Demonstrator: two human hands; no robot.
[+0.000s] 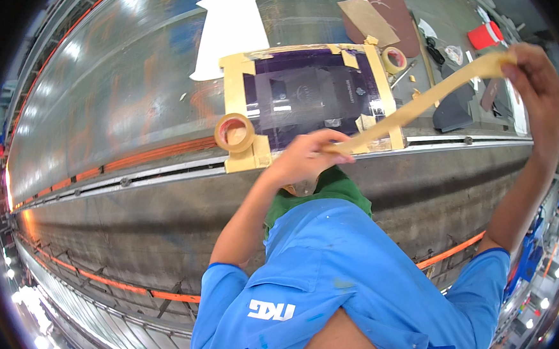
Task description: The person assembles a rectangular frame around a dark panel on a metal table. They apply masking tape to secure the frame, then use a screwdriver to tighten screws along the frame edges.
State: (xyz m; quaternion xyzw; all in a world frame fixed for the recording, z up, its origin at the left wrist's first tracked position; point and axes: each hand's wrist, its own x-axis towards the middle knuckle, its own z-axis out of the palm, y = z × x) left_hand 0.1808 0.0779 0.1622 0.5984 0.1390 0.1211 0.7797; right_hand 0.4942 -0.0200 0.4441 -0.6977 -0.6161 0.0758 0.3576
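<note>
A long strip of masking tape (425, 100) is stretched slantwise between my hands, rising to the right. My left hand (307, 157) pinches its lower end at the near edge of a dark purple panel (306, 86). Raised far out to the right, my right hand (536, 82) grips the other end, where the tape looks bunched. The panel lies flat with cream tape (235, 91) along its borders and printed markings on its face. One tape roll (235, 132) rests on its near left corner; another roll (394, 59) sits by its right side.
Beyond the panel lies a white sheet (232, 33) on the long grey table (127, 88). A brown sheet (404, 16), a red container (485, 35), dark grey pieces (453, 108) and small tools are at the right. A metal rail (183, 174) runs along the near edge.
</note>
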